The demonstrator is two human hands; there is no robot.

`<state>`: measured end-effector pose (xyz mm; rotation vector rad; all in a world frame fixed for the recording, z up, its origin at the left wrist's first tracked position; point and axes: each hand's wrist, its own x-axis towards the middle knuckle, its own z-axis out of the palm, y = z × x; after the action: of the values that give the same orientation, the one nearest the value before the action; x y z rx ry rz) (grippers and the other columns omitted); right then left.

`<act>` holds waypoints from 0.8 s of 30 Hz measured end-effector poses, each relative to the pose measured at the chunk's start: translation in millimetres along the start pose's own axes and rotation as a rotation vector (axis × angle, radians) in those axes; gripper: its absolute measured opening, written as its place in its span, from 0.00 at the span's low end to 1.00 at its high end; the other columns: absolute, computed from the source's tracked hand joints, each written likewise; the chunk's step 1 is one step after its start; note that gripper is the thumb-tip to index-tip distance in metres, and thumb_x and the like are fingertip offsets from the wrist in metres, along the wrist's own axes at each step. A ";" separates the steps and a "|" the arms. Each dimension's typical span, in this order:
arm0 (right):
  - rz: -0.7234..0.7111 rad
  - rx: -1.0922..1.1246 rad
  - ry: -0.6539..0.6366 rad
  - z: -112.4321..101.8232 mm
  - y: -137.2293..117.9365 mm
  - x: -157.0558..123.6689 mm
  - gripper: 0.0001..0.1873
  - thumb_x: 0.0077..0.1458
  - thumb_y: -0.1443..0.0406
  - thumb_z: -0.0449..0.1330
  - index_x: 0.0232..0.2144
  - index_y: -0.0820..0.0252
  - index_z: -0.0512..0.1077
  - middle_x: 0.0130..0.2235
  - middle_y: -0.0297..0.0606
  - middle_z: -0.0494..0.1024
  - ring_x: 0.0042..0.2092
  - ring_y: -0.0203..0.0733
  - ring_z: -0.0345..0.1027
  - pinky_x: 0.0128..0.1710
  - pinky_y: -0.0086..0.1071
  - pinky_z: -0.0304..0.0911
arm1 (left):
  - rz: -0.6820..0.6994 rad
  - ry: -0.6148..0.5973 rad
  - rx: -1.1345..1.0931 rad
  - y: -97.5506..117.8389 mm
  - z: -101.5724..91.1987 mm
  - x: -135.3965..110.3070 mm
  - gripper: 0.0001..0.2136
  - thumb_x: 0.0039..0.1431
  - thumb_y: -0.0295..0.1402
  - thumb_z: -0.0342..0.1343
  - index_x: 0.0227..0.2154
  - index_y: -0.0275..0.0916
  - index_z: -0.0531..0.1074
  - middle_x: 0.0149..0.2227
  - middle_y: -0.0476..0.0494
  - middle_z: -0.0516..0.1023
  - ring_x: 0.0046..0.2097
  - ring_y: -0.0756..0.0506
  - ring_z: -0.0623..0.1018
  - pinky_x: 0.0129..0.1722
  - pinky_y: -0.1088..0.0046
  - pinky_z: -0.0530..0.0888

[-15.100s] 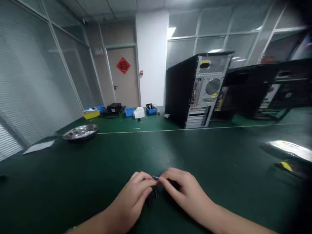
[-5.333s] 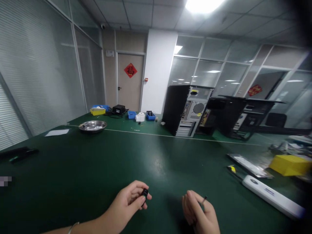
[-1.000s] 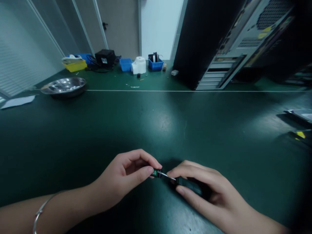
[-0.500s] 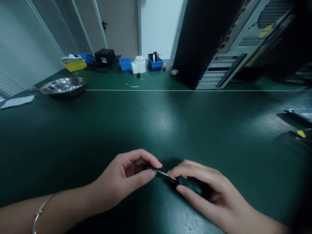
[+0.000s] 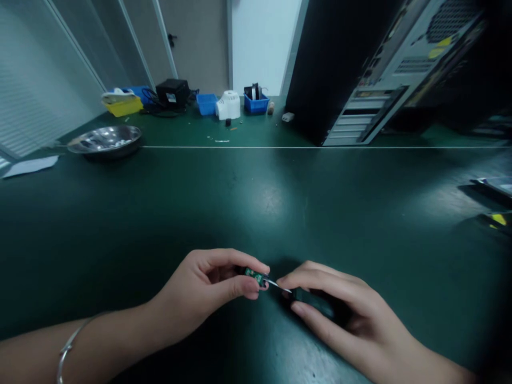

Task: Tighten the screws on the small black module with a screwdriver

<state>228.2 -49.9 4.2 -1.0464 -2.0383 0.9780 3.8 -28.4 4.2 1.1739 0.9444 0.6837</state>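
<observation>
Between the thumb and forefinger of my left hand (image 5: 216,285) is a small green circuit board (image 5: 253,275) with a dark edge. My right hand (image 5: 340,304) is wrapped around the dark handle of a screwdriver (image 5: 316,302), its forefinger resting near the metal shaft. The thin shaft points left, and its tip meets the right end of the board. Both hands are low over the green table (image 5: 200,197). My fingers cover part of the board and much of the handle.
A metal bowl (image 5: 106,140) with small white pieces stands at the left. Along the back are a yellow bin (image 5: 125,106), a black box (image 5: 172,93), a blue bin (image 5: 207,105) and a white plastic housing (image 5: 228,105). A computer tower (image 5: 320,69) rises at the back right.
The board has turned in my left fingers, so more of its green face shows. My left thumb has shifted slightly down. The screwdriver stays against the board's end.
</observation>
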 end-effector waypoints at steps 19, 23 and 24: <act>-0.078 0.081 -0.103 -1.6 0.9 -0.6 0.20 0.57 0.74 0.56 0.50 0.54 0.73 0.39 0.40 0.77 0.37 0.37 0.73 0.36 0.27 0.71 | -0.051 -0.212 -0.110 7.8 -3.5 -0.9 0.08 0.59 0.30 0.57 0.40 0.35 0.77 0.40 0.40 0.81 0.42 0.45 0.80 0.46 0.67 0.76; -0.083 0.085 -0.102 -1.6 1.8 -0.1 0.21 0.58 0.74 0.55 0.51 0.52 0.72 0.41 0.40 0.77 0.39 0.37 0.73 0.38 0.28 0.71 | -0.010 -0.207 -0.116 6.3 -3.0 0.9 0.09 0.60 0.29 0.56 0.43 0.36 0.72 0.43 0.39 0.80 0.42 0.45 0.79 0.46 0.66 0.75; -0.084 0.084 -0.095 -1.4 2.0 0.0 0.21 0.58 0.74 0.55 0.51 0.52 0.71 0.40 0.40 0.77 0.39 0.37 0.73 0.38 0.28 0.71 | -0.001 -0.189 -0.127 5.0 -3.1 1.6 0.09 0.60 0.29 0.55 0.43 0.36 0.70 0.44 0.39 0.79 0.43 0.45 0.79 0.47 0.66 0.74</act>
<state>230.1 -48.6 3.3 -0.8778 -2.0809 1.0783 2.0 -24.2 8.2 1.1044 0.7317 0.6113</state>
